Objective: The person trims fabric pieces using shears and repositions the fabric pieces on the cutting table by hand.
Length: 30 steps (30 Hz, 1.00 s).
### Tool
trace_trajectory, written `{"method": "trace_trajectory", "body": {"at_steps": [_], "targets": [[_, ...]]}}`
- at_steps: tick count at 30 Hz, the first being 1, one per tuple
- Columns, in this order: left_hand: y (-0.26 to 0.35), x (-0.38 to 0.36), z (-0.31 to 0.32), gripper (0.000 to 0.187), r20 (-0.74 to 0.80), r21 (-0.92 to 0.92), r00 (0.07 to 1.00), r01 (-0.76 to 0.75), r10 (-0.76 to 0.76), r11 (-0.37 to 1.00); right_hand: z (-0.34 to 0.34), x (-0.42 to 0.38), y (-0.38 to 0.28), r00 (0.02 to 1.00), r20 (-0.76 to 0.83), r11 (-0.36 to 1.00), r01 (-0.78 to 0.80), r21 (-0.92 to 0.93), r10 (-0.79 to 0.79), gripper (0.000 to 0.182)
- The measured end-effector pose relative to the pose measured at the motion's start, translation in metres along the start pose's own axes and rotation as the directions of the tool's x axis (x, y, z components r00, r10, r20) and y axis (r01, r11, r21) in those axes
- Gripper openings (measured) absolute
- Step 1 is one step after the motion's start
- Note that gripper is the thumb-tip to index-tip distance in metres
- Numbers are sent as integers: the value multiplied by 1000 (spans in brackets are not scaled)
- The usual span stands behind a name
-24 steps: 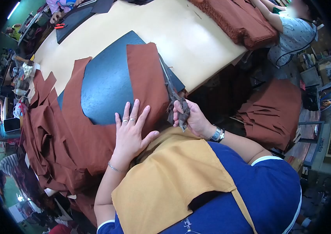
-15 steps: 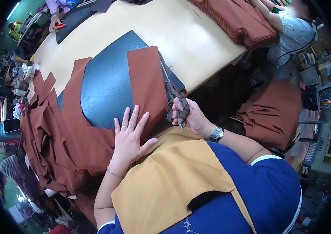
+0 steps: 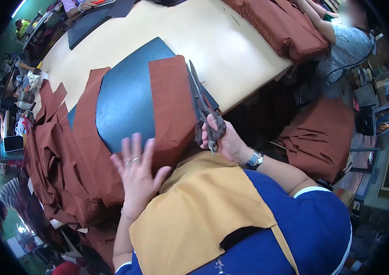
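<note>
My right hand (image 3: 219, 137) grips a pair of scissors (image 3: 199, 89), its handles wrapped in dark cloth and its blades pointing away from me along the right edge of a brown fabric strip (image 3: 172, 101). Under that strip lies a dark blue-green board (image 3: 128, 98). My left hand (image 3: 137, 167) holds nothing; its fingers are spread and slightly blurred, over the near edge of the brown fabric and the board. More brown fabric (image 3: 66, 169) is bunched in folds to the left, with one strip reaching up along the board's left side.
The pale table (image 3: 231, 50) extends beyond the board. A thick stack of brown fabric (image 3: 281, 27) lies at its far right, beside a person (image 3: 350, 46). Another brown heap (image 3: 320, 137) sits lower right. At the far left, a person's hand (image 3: 87, 4) is near a dark board (image 3: 89, 30).
My left hand has lifted off the brown fabric and shifted left, fingers spread. The scissor blades now show apart from the fabric's right edge. The far-left person's hand has moved up and right.
</note>
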State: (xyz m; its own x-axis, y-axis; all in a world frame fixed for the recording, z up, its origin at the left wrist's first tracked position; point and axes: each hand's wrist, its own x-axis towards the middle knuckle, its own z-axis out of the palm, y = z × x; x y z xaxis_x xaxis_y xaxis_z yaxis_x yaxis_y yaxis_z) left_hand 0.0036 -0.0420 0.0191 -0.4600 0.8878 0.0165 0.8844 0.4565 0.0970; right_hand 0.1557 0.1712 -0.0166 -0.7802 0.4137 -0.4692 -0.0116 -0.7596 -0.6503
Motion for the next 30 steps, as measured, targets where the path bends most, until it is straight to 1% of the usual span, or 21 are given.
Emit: {"method": "trace_trajectory", "body": {"at_steps": [1, 2, 3, 5, 8, 10, 12, 13, 14, 16, 17, 19, 20, 21, 24, 25, 26, 27, 28, 29, 30], "targets": [[-6, -10, 0, 77, -85, 20, 989, 120, -118, 993, -1, 0, 0, 1000, 7, 1000, 3, 5, -3, 34], [-14, -22, 5, 76, -129, -71, 948, 283, -290, 956, -3, 0, 1, 1000, 15, 1000, 4, 6, -4, 34], [-20, -29, 10, 71, -160, -183, 898, 381, -410, 906, -5, 1, 1, 1000, 19, 1000, 18, 2, -18, 33], [-41, -42, 26, 64, -20, -198, 839, 530, -544, 825, -7, 3, 3, 999, 37, 999, 34, -13, -34, 33], [-47, -26, 20, 60, -7, -51, 877, 480, -481, 876, -14, 6, 4, 995, 55, 995, 90, -32, -88, 35], [-65, -6, 19, 56, -9, -35, 919, 393, -393, 919, -25, 7, 5, 993, 41, 992, 116, -56, -113, 38], [-97, 20, 22, 56, -31, -30, 948, 317, -318, 948, -37, 7, 3, 989, 6, 989, 148, -9, -148, 40], [-118, 36, 23, 59, -45, 7, 957, 289, -288, 957, -40, 7, -1, 986, -15, 986, 168, 14, -167, 40], [-141, 49, 20, 66, -39, 19, 972, 233, -232, 972, -37, 3, -9, 978, -26, 979, 205, -3, -205, 41], [-196, 75, 17, 70, -43, 50, 986, 166, -164, 985, -44, 2, -17, 979, -65, 981, 190, -41, -192, 44], [-224, 86, 12, 71, -17, 136, 983, 184, -184, 973, -48, 2, -21, 978, -87, 981, 186, -58, -190, 46], [-265, 98, -7, 68, -58, 343, 982, 187, -178, 921, -54, 0, -28, 974, -59, 971, 212, -108, -220, 46], [-273, 102, -18, 66, -70, 407, 974, 227, -217, 885, -57, -3, -30, 974, -51, 969, 215, -126, -223, 46], [-275, 106, -25, 65, -82, 466, 964, 260, -251, 846, -60, -7, -31, 973, -49, 965, 218, -144, -227, 46], [-243, 133, -13, 60, -291, 407, 952, 209, -90, 889, -68, -18, -31, 976, -15, 953, 209, -218, -218, 41], [-206, 144, -13, 57, -310, 369, 950, 168, -50, 914, -69, -20, -30, 978, -5, 948, 202, -248, -210, 39], [-173, 155, -9, 53, -337, 251, 941, 68, 21, 966, -67, -21, -30, 983, -12, 946, 173, -275, -184, 38], [-137, 159, -5, 51, -388, 85, 909, -128, 151, 988, -67, -21, -30, 985, 23, 936, 167, -309, -168, 37], [-104, 166, 5, 51, -329, -62, 933, -172, 143, 983, -66, -22, -31, 987, 56, 925, 162, -343, -152, 37], [-66, 164, 10, 52, -272, -71, 952, -167, 142, 983, -66, -23, -32, 987, 86, 911, 159, -380, -136, 36], [-46, 166, 22, 53, -222, -94, 961, -190, 166, 977, -64, -24, -32, 990, 105, 920, 124, -372, -91, 36]]}}
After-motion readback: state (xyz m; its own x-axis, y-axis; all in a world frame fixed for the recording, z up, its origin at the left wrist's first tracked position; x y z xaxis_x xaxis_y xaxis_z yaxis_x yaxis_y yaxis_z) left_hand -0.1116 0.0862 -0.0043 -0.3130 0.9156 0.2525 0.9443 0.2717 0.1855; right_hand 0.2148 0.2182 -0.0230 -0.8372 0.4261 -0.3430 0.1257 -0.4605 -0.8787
